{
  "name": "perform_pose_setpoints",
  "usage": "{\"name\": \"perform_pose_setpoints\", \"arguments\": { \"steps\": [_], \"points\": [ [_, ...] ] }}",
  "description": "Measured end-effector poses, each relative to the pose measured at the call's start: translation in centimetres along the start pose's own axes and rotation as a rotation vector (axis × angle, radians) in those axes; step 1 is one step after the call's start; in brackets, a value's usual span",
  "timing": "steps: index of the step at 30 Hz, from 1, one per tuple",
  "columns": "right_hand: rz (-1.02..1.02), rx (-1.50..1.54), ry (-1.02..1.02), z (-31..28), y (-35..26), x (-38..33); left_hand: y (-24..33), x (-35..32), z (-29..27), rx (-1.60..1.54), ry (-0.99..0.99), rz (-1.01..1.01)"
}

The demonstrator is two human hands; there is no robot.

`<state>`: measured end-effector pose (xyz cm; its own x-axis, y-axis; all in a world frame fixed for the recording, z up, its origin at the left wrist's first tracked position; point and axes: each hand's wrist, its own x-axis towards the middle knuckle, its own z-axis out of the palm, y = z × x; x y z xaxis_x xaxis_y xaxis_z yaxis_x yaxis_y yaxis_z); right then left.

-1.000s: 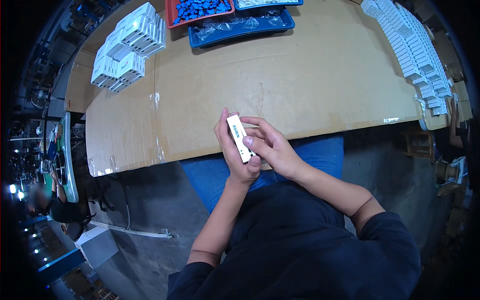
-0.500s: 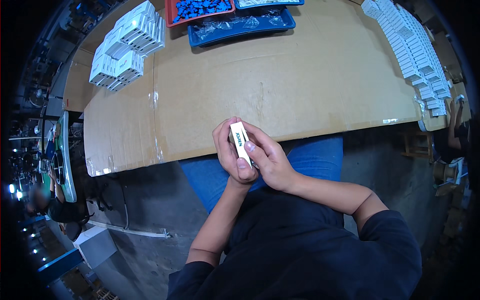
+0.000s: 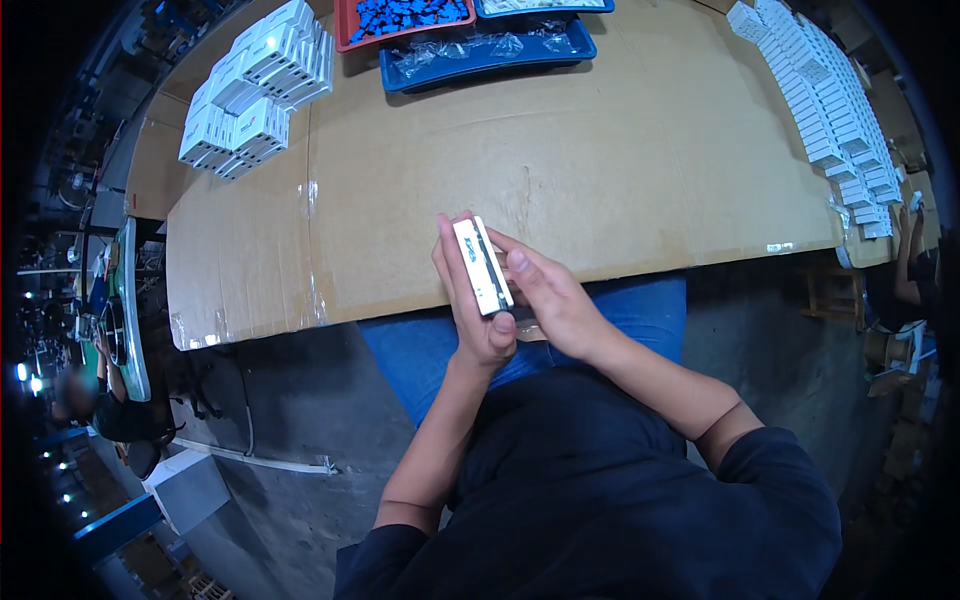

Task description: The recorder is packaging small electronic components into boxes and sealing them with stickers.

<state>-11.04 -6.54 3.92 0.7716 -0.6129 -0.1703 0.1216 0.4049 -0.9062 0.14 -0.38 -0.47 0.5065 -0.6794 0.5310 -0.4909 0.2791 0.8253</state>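
Note:
A small white box (image 3: 477, 270) with dark printing and a dark strip along its right edge is held above my lap, near the front edge of the table. My left hand (image 3: 478, 335) grips it, fingers along its left side and thumb at its lower end. Close by on the right is my right hand (image 3: 560, 305), its thumb lifted off the box and its fingers stretched toward the far side. Whether those fingertips touch the box is hidden behind it.
Stacked white boxes (image 3: 240, 110) stand on the cardboard-covered table (image 3: 420, 170) at far left, with long rows of white boxes (image 3: 825, 105) at far right. At the back are a red tray (image 3: 345, 35) of blue pieces and a blue tray (image 3: 480, 70) with clear plastic.
The box has tilted and moved slightly away from me, showing its dark side strip. My right hand has loosened, its thumb coming off the box.

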Motion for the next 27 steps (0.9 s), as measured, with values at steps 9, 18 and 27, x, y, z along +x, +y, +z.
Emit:
{"name": "perform_pose_setpoints", "arguments": {
  "steps": [9,18,27],
  "points": [
    [-0.422,-1.084,-0.045,-4.1,-2.4,0.3,2.8,0.9,-0.1,-0.833,0.002,-0.903],
    [-0.867,-1.069,-0.132,-5.7,-0.2,1.1,4.6,0.6,0.0,-0.950,-0.170,-1.083],
    [-1.040,-0.935,-0.113,-5.7,0.9,1.2,4.5,0.3,-0.3,-0.970,-0.202,-1.093]
  ]
}}
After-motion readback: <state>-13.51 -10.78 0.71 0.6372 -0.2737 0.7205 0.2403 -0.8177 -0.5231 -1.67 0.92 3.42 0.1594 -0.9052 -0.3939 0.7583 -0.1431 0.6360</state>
